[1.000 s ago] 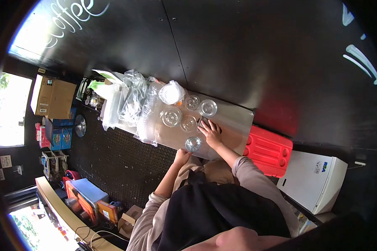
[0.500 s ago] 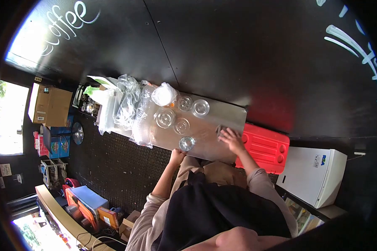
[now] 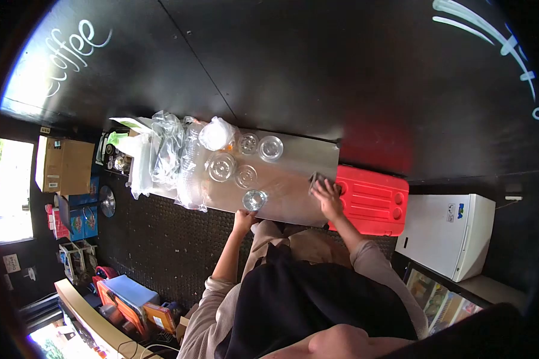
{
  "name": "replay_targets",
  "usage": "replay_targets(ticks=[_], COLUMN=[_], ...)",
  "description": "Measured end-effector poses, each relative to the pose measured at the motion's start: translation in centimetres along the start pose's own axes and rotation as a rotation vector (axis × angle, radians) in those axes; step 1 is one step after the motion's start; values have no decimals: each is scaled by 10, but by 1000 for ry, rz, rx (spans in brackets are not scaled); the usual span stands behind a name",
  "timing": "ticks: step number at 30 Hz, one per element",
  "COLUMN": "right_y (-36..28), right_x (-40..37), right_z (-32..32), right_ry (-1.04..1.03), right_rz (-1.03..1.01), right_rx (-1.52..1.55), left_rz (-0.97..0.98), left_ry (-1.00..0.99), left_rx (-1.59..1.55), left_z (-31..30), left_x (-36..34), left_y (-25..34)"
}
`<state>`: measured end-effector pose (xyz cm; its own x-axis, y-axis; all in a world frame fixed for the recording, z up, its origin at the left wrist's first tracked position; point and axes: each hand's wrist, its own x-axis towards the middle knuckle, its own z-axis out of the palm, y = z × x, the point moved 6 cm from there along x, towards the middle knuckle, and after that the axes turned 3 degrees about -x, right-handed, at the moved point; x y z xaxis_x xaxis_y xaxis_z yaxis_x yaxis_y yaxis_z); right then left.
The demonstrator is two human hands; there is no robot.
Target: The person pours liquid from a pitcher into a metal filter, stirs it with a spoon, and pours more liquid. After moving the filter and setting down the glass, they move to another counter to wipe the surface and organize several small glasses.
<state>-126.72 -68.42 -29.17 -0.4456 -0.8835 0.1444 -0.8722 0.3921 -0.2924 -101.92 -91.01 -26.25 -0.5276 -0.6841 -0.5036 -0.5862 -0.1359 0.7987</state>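
Observation:
My right hand [image 3: 327, 198] presses a dark grey cloth [image 3: 315, 181] onto the metal tabletop [image 3: 293, 191], close to its right end. At the front edge of that table, my left hand [image 3: 244, 220] is closed around the rim. Just beyond it stands a clear glass [image 3: 254, 200]. Farther back are several round clear lids or containers, among them one at the rear [image 3: 270, 148] and a larger one [image 3: 221, 166] on the left. A white round item in clear plastic [image 3: 217, 134] sits by the wall.
Plastic-wrapped stacks of clear cups [image 3: 191, 173] fill the table's left part. A red cooler lid [image 3: 372, 200] adjoins the right end, with a small white fridge [image 3: 437, 230] past it. The black wall [image 3: 293, 72] rises behind. A cardboard box [image 3: 66, 166] stands at far left.
The cloth under my right hand has shifted toward the table's right end. My left hand has kept its place at the edge. The whole view has turned slightly, moving the table leftward.

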Motion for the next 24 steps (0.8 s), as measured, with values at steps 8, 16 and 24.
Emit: replay_targets(ticks=[8,16,24], right_y=[-42,39,12], right_x=[-37,80,137], right_z=[7,5,22], right_ry=[-325,18,59], right_rz=[-260,89,218], right_rx=[201,28,-65], left_rz=[-151,-41,5], left_ry=[-52,5,42], left_rx=[-22,54,125], left_z=[5,5,12], left_x=[-9,2,18], left_y=[24,0,-39])
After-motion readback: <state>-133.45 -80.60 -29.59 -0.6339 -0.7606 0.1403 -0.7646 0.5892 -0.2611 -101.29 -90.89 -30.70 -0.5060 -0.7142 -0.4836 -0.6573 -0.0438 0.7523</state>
